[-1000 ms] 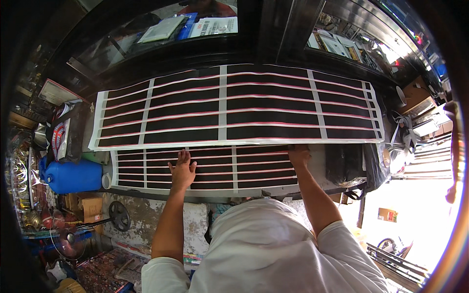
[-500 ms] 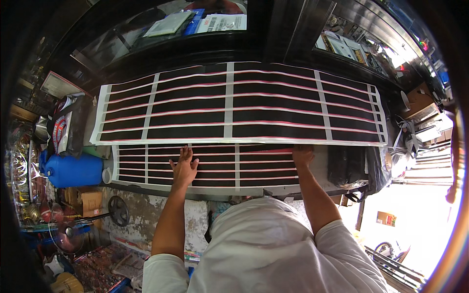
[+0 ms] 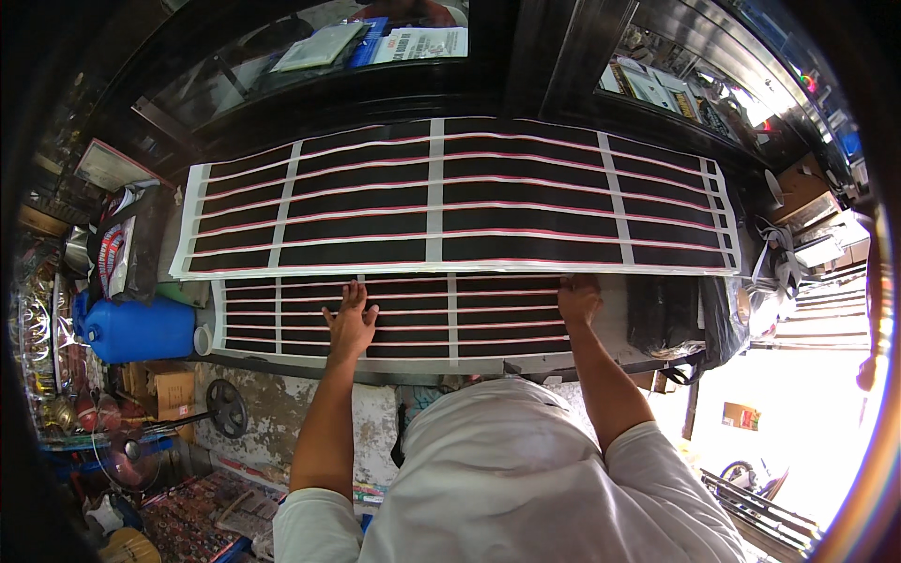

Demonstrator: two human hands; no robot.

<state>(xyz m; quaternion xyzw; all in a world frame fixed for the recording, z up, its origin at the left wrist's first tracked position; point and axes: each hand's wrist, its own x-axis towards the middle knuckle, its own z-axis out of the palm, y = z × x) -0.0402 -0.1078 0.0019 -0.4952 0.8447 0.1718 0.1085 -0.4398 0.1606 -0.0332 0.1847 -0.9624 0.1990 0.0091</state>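
Note:
A long black sheet with white bands and thin red lines (image 3: 507,317) lies across the near part of the table. My left hand (image 3: 351,330) rests palm down on it, left of its middle, fingers spread. At the sheet's right end my right hand (image 3: 580,300) is closed with curled fingers on the edge; its fingertips are partly hidden. Just beyond both hands lies a larger stack of similar black sheets (image 3: 526,220), its near edge overlapping the far side of the near sheet.
A dark glass-fronted cabinet (image 3: 535,66) stands behind the stack. On the left are a blue plastic container (image 3: 145,330) and a small white cup (image 3: 203,340). Black plastic bags (image 3: 664,319) sit at the table's right end. A fan (image 3: 129,450) stands at the lower left.
The near sheet's far right part, slightly raised and askew before, now looks flatter. My right hand has shifted very little; my left hand keeps its place. The whole view has moved slightly.

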